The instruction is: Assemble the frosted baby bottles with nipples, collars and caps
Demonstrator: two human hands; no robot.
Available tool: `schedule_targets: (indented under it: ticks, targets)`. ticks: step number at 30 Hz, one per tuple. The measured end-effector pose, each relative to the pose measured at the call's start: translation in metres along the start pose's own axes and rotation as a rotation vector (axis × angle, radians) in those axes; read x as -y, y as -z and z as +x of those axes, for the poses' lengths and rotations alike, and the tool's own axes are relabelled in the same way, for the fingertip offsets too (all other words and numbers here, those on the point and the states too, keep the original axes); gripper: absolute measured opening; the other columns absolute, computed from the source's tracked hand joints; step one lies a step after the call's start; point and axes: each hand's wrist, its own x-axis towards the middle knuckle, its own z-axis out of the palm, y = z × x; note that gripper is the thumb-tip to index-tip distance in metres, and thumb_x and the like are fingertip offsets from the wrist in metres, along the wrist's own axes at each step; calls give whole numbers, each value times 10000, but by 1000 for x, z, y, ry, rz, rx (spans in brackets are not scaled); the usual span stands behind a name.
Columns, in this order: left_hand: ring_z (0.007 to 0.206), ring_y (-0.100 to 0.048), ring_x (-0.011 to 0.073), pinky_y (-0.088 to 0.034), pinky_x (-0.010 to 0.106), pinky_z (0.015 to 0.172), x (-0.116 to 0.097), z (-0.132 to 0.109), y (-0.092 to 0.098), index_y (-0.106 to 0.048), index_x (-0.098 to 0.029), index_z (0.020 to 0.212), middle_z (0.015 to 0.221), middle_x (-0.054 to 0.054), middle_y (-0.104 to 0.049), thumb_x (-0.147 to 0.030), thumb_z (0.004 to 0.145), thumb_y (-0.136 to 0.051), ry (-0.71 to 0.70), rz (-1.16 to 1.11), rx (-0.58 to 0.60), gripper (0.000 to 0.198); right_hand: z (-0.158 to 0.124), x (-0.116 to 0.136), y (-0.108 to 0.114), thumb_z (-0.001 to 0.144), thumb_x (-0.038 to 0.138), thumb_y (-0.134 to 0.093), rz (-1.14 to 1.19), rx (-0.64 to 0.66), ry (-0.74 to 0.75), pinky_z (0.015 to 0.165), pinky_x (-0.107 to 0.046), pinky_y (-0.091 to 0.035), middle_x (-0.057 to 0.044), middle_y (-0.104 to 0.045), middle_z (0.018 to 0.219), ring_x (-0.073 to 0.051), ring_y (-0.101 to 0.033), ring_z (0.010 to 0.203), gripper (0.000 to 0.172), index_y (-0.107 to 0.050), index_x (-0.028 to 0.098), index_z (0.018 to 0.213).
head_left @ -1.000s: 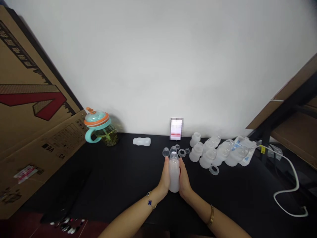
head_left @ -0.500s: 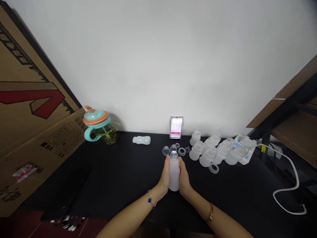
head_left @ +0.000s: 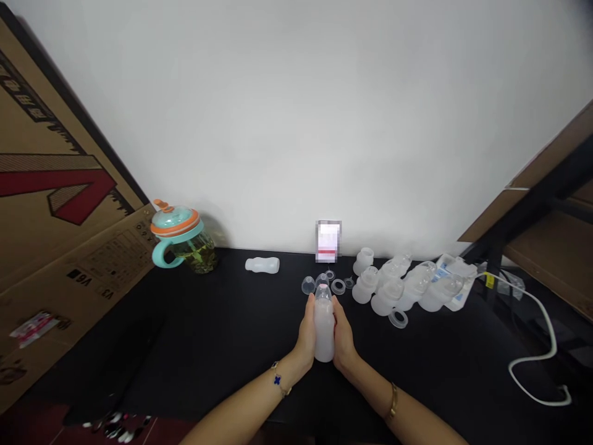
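Observation:
Between my two palms stands a frosted white baby bottle [head_left: 324, 330] with a clear dome cap on top. My left hand [head_left: 306, 334] presses its left side and my right hand [head_left: 343, 337] its right side, fingers pointing away from me. Just beyond the bottle lie a clear dome cap [head_left: 308, 285], a second one partly hidden behind the bottle, a white ring [head_left: 338, 287] and small thin discs. Several more frosted bottles [head_left: 388, 296] are grouped to the right, with another ring [head_left: 398, 318] in front of them.
On the black table [head_left: 222, 346], a white bottle body [head_left: 262, 266] lies on its side near the wall. A teal and orange lidded jug [head_left: 183, 238] stands at the left beside a cardboard box [head_left: 92, 259]. A blurred screen [head_left: 328, 241] leans at the wall; a white cable [head_left: 551, 327] curls at right.
The whole scene has shifted slightly down and left in view. My hands still hold the bottle upright in the same grip.

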Motion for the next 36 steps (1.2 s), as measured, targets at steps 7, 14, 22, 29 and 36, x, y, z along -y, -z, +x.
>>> schedule_targets:
  ticks: [7,14,22,29,36]
  targets:
    - [782,-701,267,-544,337,709,-1,-1,-1,-743,-160,835,743,93,-728,-747,806,-587,85,10,-1,608,3,0,1,720,631,-753,-5,-2,23,587,-287,-483,20,-679,625,-210,-653,667,422,-682,215,730]
    - [733,-684,258,-510,335,670,-4,-5,-3,-724,-169,736,708,81,-716,-761,763,-624,53,-3,5,601,-1,0,2,807,649,-655,-118,17,97,609,-323,-518,-2,-682,647,-228,-653,662,438,-660,224,705]
    - [821,-709,283,-539,348,763,-14,-7,-3,-748,-131,841,737,118,-724,-815,758,-570,6,-107,147,712,-8,-3,2,662,375,-874,-283,217,414,929,-401,-540,-66,-673,1304,-296,-666,1107,778,-569,317,1375]
    - [819,-704,288,-550,369,776,-14,-7,-1,-749,-140,870,760,116,-727,-787,740,-626,78,-223,223,671,-11,-2,1,685,324,-861,-320,207,382,981,-456,-520,-59,-657,1344,-301,-675,1111,881,-472,348,1476]
    - [716,-684,233,-544,341,731,-12,-7,0,-736,-123,809,749,94,-708,-662,800,-672,40,-270,210,542,-13,3,1,664,311,-858,-350,246,411,928,-441,-546,-71,-676,1299,-313,-663,1116,779,-575,324,1389]
